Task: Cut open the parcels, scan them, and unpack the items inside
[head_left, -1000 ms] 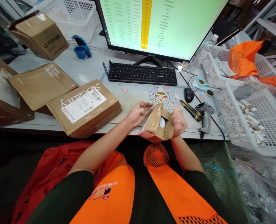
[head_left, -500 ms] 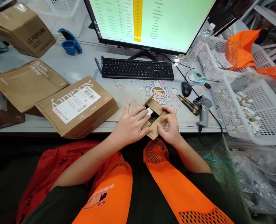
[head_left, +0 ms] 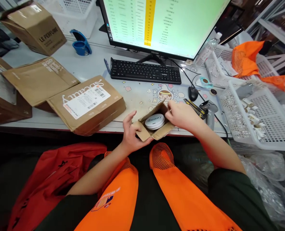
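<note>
A small cardboard box (head_left: 145, 133) with raised flaps is held at the front edge of the desk. Inside it lies a round white container (head_left: 155, 121) with "beauty" lettering on top. My left hand (head_left: 132, 133) grips the box's left side, thumb on the near-left flap and fingers round the outside. At the far right of the box, my right hand (head_left: 177, 113) has its fingers curled at the rim. Its fingertips are partly hidden, but a flap seems pinched in them.
A larger cardboard box (head_left: 89, 107) stands to the left. The keyboard (head_left: 144, 71) lies ahead under the monitor (head_left: 166, 25). On the right are a mouse (head_left: 193, 93), a yellow-black box cutter (head_left: 195, 108), a barcode scanner (head_left: 210, 112) and a white basket (head_left: 272, 128).
The box's flaps have opened wider, and the round white container now shows inside. My left hand moved from over the opening to the left side; my right hand moved up to the far rim.
</note>
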### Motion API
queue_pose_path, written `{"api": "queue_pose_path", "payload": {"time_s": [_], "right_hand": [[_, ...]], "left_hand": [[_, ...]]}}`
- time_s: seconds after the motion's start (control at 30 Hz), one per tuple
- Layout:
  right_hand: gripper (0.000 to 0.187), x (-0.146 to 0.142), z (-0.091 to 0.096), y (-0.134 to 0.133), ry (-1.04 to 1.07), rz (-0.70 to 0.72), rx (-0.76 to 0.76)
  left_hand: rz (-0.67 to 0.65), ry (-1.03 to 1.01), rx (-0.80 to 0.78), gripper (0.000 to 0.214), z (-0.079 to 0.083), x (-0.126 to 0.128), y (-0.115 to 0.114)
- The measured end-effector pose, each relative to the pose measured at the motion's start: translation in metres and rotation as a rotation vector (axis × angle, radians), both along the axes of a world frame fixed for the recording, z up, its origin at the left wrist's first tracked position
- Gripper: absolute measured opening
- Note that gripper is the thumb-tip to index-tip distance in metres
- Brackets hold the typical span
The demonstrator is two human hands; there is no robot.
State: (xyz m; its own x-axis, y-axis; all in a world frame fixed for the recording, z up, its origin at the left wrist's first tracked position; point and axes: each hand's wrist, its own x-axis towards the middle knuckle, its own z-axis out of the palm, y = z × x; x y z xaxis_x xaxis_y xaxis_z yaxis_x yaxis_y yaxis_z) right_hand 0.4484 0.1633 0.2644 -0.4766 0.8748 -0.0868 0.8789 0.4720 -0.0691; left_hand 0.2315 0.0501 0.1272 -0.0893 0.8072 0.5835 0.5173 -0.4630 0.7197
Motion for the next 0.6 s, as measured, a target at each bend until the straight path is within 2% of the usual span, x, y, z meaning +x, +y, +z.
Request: {"api": "queue_pose_path", "payload": {"time_s": [0.03,0.1,0.2,0.27,0.4,0.43,0.53,0.6], "right_hand": [[0.010,0.008,0.000,0.002,0.040,-0.009,-0.043],[0.010,0.021,0.002,0.002,0.125,-0.015,-0.086],[0.009,0.026,0.011,-0.014,0.196,0.091,0.101],[0.015,0.017,0.015,-0.030,0.186,0.196,0.135],[0.057,-0.013,0.002,-0.042,0.196,0.192,-0.046],[0.060,-0.021,-0.004,-0.039,0.229,0.200,-0.081],[0.046,-0.037,-0.019,-0.026,0.339,0.300,-0.231],[0.044,-0.035,-0.018,-0.020,0.410,0.313,-0.265]], "left_hand": [[-0.032,-0.052,0.012,0.060,-0.008,0.002,-0.002],[-0.114,-0.109,0.017,0.072,-0.020,0.007,-0.001],[-0.163,-0.009,0.027,0.096,-0.029,0.012,0.009],[-0.124,0.120,0.124,0.103,-0.026,0.014,0.014],[0.014,0.227,0.381,0.117,-0.009,0.018,0.019],[0.027,0.221,0.425,0.119,-0.006,0.020,0.019],[-0.003,0.225,0.506,0.123,-0.005,0.019,0.022],[-0.014,0.277,0.539,0.127,-0.008,0.011,0.026]]}}
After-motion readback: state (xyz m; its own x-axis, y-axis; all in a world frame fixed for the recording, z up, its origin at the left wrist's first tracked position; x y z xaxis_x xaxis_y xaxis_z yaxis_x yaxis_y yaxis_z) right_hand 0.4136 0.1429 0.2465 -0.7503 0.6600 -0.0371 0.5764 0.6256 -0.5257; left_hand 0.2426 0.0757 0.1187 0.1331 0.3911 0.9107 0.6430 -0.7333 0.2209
